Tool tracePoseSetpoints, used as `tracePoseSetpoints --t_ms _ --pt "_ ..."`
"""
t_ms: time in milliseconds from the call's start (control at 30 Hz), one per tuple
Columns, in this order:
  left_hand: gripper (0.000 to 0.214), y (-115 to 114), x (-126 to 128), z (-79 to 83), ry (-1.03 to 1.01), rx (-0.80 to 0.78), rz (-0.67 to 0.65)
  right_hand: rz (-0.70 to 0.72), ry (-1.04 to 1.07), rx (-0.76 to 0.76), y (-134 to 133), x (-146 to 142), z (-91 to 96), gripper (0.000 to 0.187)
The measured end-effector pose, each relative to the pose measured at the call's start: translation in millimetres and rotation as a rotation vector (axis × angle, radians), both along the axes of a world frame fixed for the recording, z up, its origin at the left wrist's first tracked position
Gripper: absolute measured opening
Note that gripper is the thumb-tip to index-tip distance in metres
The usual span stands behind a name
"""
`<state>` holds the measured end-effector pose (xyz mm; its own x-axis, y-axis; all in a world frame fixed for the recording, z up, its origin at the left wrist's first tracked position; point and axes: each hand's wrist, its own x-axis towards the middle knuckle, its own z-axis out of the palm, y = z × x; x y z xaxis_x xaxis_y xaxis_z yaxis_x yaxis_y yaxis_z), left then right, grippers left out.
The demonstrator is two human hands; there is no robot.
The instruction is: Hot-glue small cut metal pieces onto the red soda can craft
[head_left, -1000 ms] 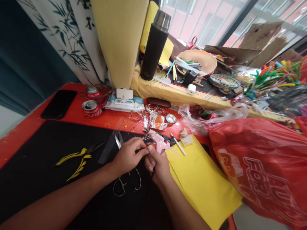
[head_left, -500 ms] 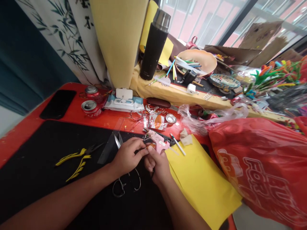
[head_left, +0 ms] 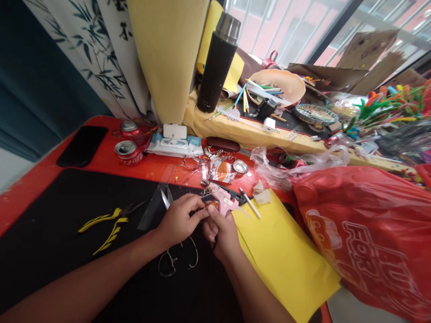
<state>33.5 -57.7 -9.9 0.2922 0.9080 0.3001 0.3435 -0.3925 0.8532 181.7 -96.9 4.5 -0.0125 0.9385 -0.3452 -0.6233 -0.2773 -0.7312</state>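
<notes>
Near the middle of the black mat (head_left: 50, 251), my left hand (head_left: 180, 219) and my right hand (head_left: 222, 231) meet, fingertips almost touching. Both are closed in a pinch on a small orange piece (head_left: 213, 206), mostly covered by the fingers. Just beyond the right hand lies a pink glue gun (head_left: 225, 199), partly hidden by it. Scissors (head_left: 164, 199) stick out behind my left hand, blades away from me. A pair of wire-framed glasses (head_left: 167, 264) is partly covered by the left wrist. Yellow-handled pliers (head_left: 114, 224) rest open to the left.
Yellow paper sheets (head_left: 286, 260) and a white pen (head_left: 249, 202) lie to the right, beside a bulky red plastic bag (head_left: 367, 233). Farther back are cut can scraps (head_left: 221, 171), red cans (head_left: 128, 153), a wipes pack (head_left: 174, 144), a phone (head_left: 82, 146) and a black thermos (head_left: 218, 63).
</notes>
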Motion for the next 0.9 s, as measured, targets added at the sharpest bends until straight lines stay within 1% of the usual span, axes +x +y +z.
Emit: tracePoseSetpoints --t_ms 400,733,900 --pt "0.017 0.3 -0.1 -2.2 0.017 -0.004 -0.007 0.004 -0.012 -0.002 -0.5 -0.2 0.5 0.048" --pt "0.020 1.0 -0.1 0.2 0.030 -0.045 -0.015 0.002 -0.006 -0.010 -0.3 0.4 -0.1 0.051" --pt "0.021 0.7 0.2 0.2 0.038 -0.044 -0.008 -0.002 -0.012 -0.007 -0.3 -0.4 0.4 0.049"
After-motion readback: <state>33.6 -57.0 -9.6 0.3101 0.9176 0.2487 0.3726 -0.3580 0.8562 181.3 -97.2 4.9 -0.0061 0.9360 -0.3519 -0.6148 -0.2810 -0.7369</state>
